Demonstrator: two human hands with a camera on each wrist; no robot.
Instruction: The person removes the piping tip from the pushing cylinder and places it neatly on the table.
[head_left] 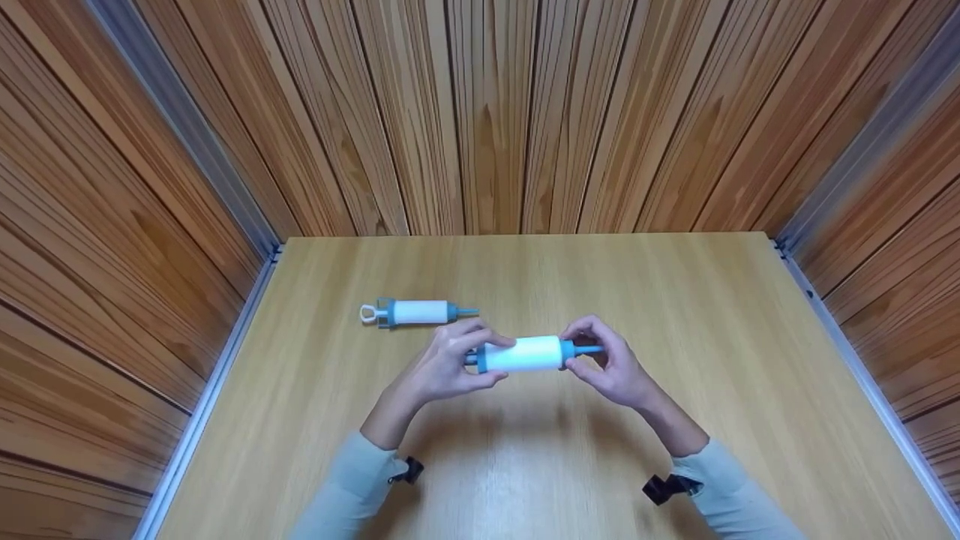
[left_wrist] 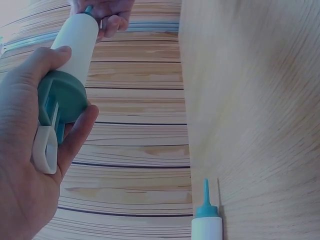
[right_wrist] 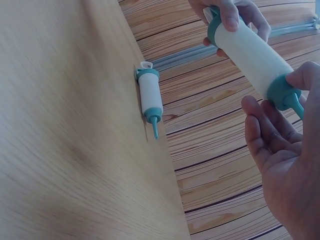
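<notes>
Above the table, both hands hold a white-barrelled syringe with teal end caps, roughly level from left to right. My left hand grips its handle end, thumb and fingers around the teal flange; a white ring handle lies by the palm in the left wrist view. With thumb and fingers, my right hand pinches the teal cap at the nozzle end, and the thin teal nozzle sticks out past them. A second, similar syringe lies on the table beyond the left hand, nozzle pointing right.
The wooden table is bounded by wood-plank walls at the back and both sides. Metal rails run along its side edges. A small black device sits at the right cuff, another at the left.
</notes>
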